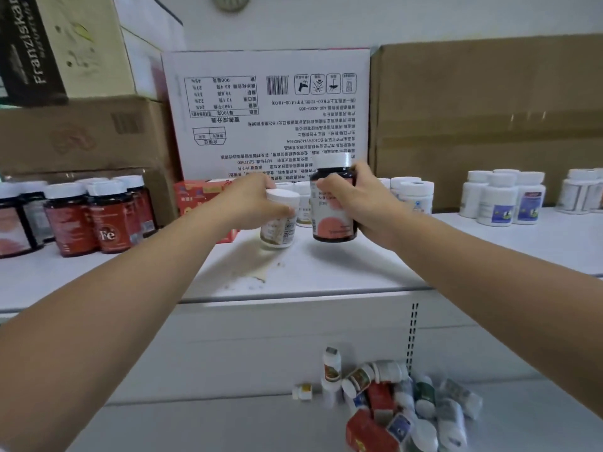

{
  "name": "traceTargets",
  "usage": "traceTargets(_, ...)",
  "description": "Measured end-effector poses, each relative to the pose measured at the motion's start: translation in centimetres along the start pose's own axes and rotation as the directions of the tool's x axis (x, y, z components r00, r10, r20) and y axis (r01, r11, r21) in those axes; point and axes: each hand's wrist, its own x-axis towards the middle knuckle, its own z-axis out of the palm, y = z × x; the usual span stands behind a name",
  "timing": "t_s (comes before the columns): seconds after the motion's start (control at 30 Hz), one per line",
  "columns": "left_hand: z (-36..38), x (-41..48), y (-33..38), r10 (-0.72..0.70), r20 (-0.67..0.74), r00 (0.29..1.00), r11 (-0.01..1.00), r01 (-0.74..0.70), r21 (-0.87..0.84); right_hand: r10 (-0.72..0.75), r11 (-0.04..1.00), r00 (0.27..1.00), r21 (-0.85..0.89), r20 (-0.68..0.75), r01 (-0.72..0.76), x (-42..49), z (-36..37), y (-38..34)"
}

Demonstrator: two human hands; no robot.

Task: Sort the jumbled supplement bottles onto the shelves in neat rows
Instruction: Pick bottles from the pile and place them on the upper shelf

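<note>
Both hands reach over the upper shelf [326,275], whose front part is free up to the edge. The left hand [251,203] has its grip closed around a pale bottle [279,223] standing on the shelf. The right hand [355,203] has its grip closed around a dark bottle [332,203], held just above the shelf. Dark bottles marked "Fe" [107,220] stand at the left, white bottles [505,197] at the right, and a white box [267,112] is close behind. A jumbled pile [401,406] lies on the lower shelf.

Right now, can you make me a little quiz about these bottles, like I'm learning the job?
1. True or false: the right hand holds a dark bottle.
2. Where is the jumbled pile?
A. top shelf
B. lower shelf
C. inside a box
3. Fill in: the left hand grips a bottle with a ____ cap.

Key: 1 true. 2 B. 3 white.
</note>
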Motion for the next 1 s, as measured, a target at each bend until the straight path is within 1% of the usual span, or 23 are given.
traceTargets(0.1, 0.3, 1.3, -0.6, 0.008, -0.026, 1.0, 0.995, -0.005, 0.099, -0.002, 0.999, 0.999, -0.043, -0.045, 0.0, 0.7, -0.1, 1.9)
traceTargets(0.23, 0.6, 1.8, -0.9, 0.035, -0.061, 0.998, 0.976, -0.021, 0.216, 0.016, 0.996, 0.999, -0.089, -0.05, -0.021, 1.0, -0.4, 2.9)
traceTargets(0.37, 1.1, 1.9, -1.3, 0.012, -0.134, 0.991, 0.985, 0.011, 0.17, 0.018, 0.995, 0.999, -0.095, -0.032, -0.021, 1.4, -0.4, 3.1)
traceTargets(0.47, 1.6, 2.1, -1.7, 0.003, -0.148, 0.989, 0.993, 0.015, 0.121, 0.015, 0.995, 0.999, -0.098, -0.037, -0.019, 1.5, -0.4, 3.1)
traceTargets(0.57, 1.9, 2.2, -2.0, -0.004, -0.148, 0.989, 0.993, 0.022, 0.118, 0.013, 0.995, 0.999, -0.097, -0.03, -0.016, 1.5, -0.5, 3.1)
traceTargets(0.67, 1.6, 1.0, -1.4, -0.036, -0.12, 0.992, 0.994, 0.047, 0.095, 0.019, 0.995, 1.0, -0.098, -0.012, -0.02, 1.2, -0.4, 2.9)
traceTargets(0.73, 1.2, -0.3, -1.3, -0.03, -0.09, 0.996, 0.994, 0.038, 0.098, 0.015, 0.996, 1.0, -0.084, -0.005, -0.015, 0.9, -0.4, 2.5)
traceTargets(0.8, 0.4, -2.2, -1.6, -0.007, -0.012, 1.0, 0.99, 0.009, 0.141, 0.01, 0.998, 1.0, -0.064, 0.009, -0.009, 0.5, -0.2, 2.1)
traceTargets(0.9, -1.0, -5.4, -2.6, 0.003, 0.114, 0.994, 0.971, -0.03, 0.238, 0.002, 0.997, 0.997, -0.08, 0.082, 0.005, -0.2, 0.9, 1.2)
traceTargets(1.0, -3.2, -8.1, -3.6, -0.015, 0.183, 0.983, 0.978, -0.023, 0.206, -0.017, 0.993, 0.983, -0.114, 0.182, 0.038, -0.9, 2.6, -0.2)
